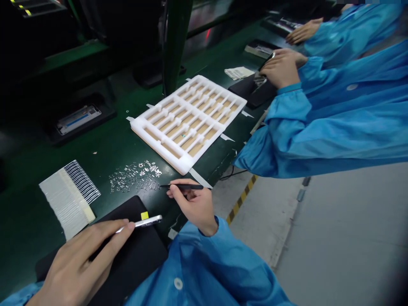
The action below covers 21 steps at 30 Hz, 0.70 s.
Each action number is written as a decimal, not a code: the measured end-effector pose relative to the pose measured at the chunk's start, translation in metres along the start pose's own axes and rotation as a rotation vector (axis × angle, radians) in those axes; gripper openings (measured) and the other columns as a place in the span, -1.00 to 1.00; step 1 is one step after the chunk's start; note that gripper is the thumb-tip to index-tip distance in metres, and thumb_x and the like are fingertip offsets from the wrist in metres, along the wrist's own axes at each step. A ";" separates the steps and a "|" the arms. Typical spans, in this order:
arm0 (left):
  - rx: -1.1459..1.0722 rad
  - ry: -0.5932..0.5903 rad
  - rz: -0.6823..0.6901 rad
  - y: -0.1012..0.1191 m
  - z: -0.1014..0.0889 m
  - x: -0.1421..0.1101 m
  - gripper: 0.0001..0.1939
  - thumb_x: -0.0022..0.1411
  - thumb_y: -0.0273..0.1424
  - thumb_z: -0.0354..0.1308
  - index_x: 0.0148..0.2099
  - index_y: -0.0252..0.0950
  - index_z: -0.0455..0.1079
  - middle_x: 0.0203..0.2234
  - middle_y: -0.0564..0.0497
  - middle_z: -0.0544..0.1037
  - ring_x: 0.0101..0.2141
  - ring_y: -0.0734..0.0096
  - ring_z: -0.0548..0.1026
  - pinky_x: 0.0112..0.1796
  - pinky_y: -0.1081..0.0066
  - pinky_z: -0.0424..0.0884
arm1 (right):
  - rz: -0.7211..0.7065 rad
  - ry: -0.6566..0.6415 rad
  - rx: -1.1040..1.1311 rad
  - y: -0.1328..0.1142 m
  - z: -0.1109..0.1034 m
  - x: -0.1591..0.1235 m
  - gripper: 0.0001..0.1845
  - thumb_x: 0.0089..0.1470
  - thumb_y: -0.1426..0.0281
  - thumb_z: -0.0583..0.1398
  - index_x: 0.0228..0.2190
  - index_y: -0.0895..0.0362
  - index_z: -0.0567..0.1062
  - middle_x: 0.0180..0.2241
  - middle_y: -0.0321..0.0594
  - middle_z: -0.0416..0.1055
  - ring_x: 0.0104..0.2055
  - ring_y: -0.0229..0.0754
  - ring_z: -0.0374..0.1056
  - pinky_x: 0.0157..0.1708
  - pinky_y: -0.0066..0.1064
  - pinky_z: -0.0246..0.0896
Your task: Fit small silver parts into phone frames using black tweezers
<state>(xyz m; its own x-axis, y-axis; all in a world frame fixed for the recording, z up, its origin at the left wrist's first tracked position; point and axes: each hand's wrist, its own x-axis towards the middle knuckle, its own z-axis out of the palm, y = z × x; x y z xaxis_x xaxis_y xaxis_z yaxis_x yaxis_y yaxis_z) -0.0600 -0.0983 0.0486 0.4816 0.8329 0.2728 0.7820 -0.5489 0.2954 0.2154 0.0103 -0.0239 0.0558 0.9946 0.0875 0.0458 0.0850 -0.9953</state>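
"What's there?"
"A dark-green bench surface (111, 140); along its near edge, a flat black pad (140, 250). Over it, the left hand (81, 259) pinches a slim silver-edged device (148, 221)."
"The right hand (194, 206)?"
"Pinching thin black tweezers (189, 186), tips at scattered tiny silver pieces (142, 171)."
"Progress?"
"Seemingly partway: device raised, many pieces loose."

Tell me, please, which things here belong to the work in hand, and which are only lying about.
Apparently in use:
silver-edged device, held in the left hand
black tweezers, held in the right hand
small metal pieces, at the tweezers' tip
black pad, under the device

Apparently just lying nearby, untouched:
white tray
striped sheet
flat device in a dark holder
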 end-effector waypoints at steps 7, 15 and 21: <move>-0.297 -0.114 -0.348 -0.003 -0.004 0.029 -0.71 0.52 -0.32 0.12 0.19 -0.02 0.55 0.04 0.05 0.66 -0.05 0.36 0.67 -0.15 0.51 0.60 | -0.108 -0.124 0.132 -0.039 -0.011 -0.017 -0.90 0.24 0.49 0.34 -0.24 0.09 0.69 -0.35 -0.21 0.67 -0.42 -0.20 0.64 -0.37 -0.45 0.63; -0.565 -0.322 -0.585 -0.015 0.012 0.039 -0.70 0.50 -0.25 0.08 0.09 -0.05 0.61 -0.02 0.05 0.68 -0.08 0.32 0.65 -0.10 0.39 0.59 | -0.033 -0.515 0.080 -0.051 0.015 -0.022 -0.91 0.17 0.48 0.34 -0.28 0.15 0.71 -0.34 -0.13 0.66 -0.37 -0.13 0.64 -0.39 -0.40 0.59; -0.586 -0.304 -0.595 -0.014 0.015 0.036 -0.69 0.48 -0.28 0.10 0.11 -0.09 0.62 -0.03 0.02 0.69 -0.08 0.31 0.64 -0.04 0.35 0.58 | 0.030 -0.552 -0.020 -0.042 0.028 -0.021 -0.90 0.17 0.45 0.33 -0.29 0.15 0.70 -0.34 -0.16 0.67 -0.37 -0.13 0.65 -0.40 -0.44 0.56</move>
<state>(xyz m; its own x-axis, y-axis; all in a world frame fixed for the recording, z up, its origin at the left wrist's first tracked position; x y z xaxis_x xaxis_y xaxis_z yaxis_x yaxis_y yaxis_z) -0.0473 -0.0600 0.0402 0.2092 0.9290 -0.3054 0.6483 0.1021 0.7545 0.1841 -0.0127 0.0152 -0.4736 0.8805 0.0189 0.0720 0.0601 -0.9956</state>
